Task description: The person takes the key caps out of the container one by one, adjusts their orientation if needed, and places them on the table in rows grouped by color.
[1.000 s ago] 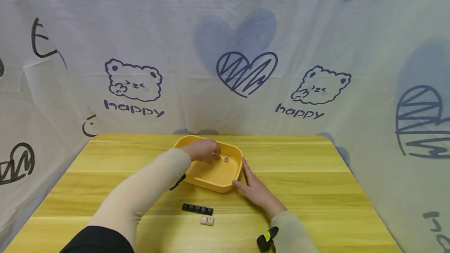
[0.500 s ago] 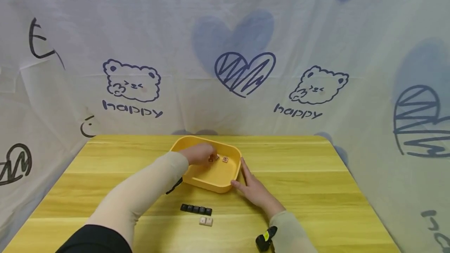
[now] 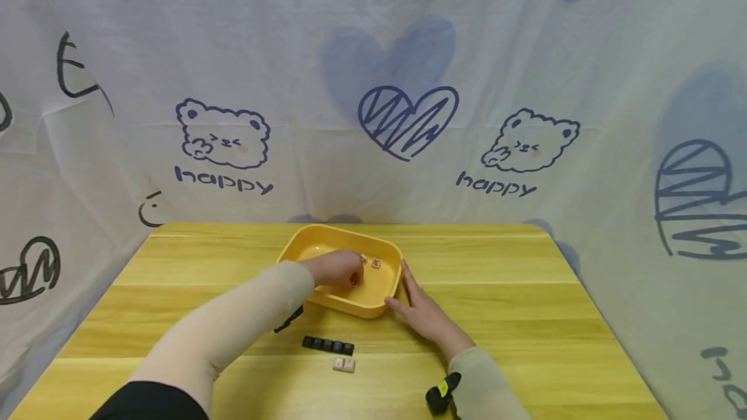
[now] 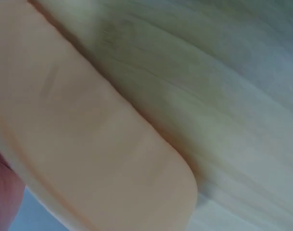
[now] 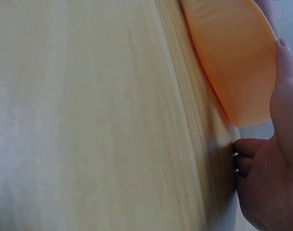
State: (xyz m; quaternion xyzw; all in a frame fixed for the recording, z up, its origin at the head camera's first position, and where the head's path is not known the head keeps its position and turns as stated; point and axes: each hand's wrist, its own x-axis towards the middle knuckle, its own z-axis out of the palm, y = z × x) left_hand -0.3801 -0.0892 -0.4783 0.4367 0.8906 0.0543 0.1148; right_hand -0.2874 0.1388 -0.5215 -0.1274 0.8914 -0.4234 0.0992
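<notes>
Left hand [image 3: 340, 267] shifted nearer within smooth, rounded yellow tray [image 3: 350, 306], grip unclear, right hand [image 3: 428, 317] spread against it

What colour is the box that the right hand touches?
The box is yellow-orange, clearest in the head view.

Head cam: I look forward and down over the table [image 3: 502, 297].
Both my wrist views sit close, sharing the tray [image 4: 103, 139], outside only.

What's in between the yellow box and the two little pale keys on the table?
A row of five black keys lies between the yellow box and the two pale keys, seen in the head view.
</notes>
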